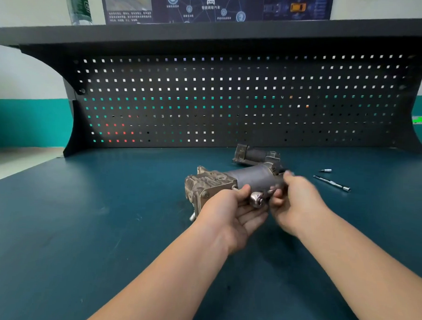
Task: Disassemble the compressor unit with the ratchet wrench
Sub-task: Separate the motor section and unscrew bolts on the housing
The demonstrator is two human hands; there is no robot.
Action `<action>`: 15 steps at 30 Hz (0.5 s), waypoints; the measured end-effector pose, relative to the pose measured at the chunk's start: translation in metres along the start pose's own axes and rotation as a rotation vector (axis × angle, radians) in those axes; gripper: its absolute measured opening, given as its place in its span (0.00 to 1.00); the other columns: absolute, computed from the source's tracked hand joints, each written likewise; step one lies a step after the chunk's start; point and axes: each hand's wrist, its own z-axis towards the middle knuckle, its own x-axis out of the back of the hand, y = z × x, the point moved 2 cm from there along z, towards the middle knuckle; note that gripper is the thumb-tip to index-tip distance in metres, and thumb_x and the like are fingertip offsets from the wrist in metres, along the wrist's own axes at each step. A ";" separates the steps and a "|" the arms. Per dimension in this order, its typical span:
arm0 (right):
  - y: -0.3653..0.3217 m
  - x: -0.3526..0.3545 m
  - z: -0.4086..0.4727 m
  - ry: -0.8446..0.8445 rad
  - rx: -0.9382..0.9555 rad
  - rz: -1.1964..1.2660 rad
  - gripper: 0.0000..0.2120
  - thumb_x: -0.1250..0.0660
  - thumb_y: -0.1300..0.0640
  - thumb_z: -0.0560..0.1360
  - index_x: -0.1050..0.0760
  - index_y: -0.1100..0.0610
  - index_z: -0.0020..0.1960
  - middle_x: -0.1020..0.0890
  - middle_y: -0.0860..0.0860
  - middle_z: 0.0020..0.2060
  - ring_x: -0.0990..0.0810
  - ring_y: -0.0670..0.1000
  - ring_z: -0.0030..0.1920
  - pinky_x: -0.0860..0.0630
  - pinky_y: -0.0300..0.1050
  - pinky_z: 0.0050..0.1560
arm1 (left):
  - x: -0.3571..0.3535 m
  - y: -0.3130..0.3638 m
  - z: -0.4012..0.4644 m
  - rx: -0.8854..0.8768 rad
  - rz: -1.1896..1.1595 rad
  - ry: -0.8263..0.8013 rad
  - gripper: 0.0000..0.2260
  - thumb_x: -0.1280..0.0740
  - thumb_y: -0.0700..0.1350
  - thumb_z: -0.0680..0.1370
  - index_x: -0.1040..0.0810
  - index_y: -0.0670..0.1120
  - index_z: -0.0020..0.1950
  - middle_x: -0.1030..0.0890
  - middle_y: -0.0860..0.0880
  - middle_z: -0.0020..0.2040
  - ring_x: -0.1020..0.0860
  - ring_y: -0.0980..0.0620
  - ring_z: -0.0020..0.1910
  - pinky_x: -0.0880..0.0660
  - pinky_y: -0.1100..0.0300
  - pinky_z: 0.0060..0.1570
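The compressor unit (228, 182) lies on its side on the blue bench top, with a tan cast head at the left and a grey cylinder body at the right. The chrome head of the ratchet wrench (257, 200) shows in front of the body, between my hands. My left hand (229, 211) is cupped under it, fingers curled around the ratchet head. My right hand (297, 202), blurred, grips the wrench's handle end near the compressor's right end; the handle itself is hidden.
A second compressor (256, 157) lies behind, near the pegboard (232, 100). An extension bar (332, 183) and a small socket (326, 170) lie on the bench top (105, 227) to the right. A water bottle (77, 4) stands on the upper shelf.
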 end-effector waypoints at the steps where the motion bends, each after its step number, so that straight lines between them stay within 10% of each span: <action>1: 0.005 0.002 0.001 0.011 -0.068 0.039 0.12 0.41 0.55 0.81 0.32 0.56 0.40 0.31 0.50 0.30 0.35 0.41 0.19 0.42 0.30 0.15 | 0.001 0.000 -0.001 -0.007 0.033 0.003 0.08 0.37 0.41 0.79 0.23 0.37 0.47 0.20 0.41 0.39 0.20 0.47 0.37 0.22 0.58 0.36; 5: 0.001 -0.007 0.000 -0.051 0.091 -0.027 0.12 0.39 0.53 0.81 0.32 0.57 0.40 0.30 0.51 0.27 0.34 0.42 0.16 0.40 0.31 0.16 | 0.012 0.021 -0.011 -0.229 0.584 0.164 0.09 0.36 0.44 0.78 0.23 0.37 0.49 0.18 0.39 0.36 0.19 0.47 0.27 0.19 0.55 0.31; 10: -0.014 -0.010 -0.001 -0.071 0.326 -0.119 0.16 0.42 0.51 0.82 0.32 0.59 0.39 0.32 0.54 0.28 0.38 0.44 0.15 0.44 0.32 0.18 | 0.034 0.074 -0.027 -1.036 1.056 0.561 0.12 0.37 0.50 0.74 0.19 0.46 0.38 0.18 0.53 0.32 0.20 0.50 0.39 0.24 0.57 0.40; 15: -0.017 -0.005 0.005 -0.035 0.263 -0.120 0.14 0.44 0.50 0.82 0.33 0.58 0.42 0.27 0.54 0.30 0.38 0.43 0.14 0.44 0.31 0.17 | 0.048 0.055 0.008 -0.767 1.624 0.161 0.31 0.30 0.56 0.71 0.35 0.56 0.72 0.37 0.54 0.73 0.40 0.53 0.73 0.40 0.52 0.70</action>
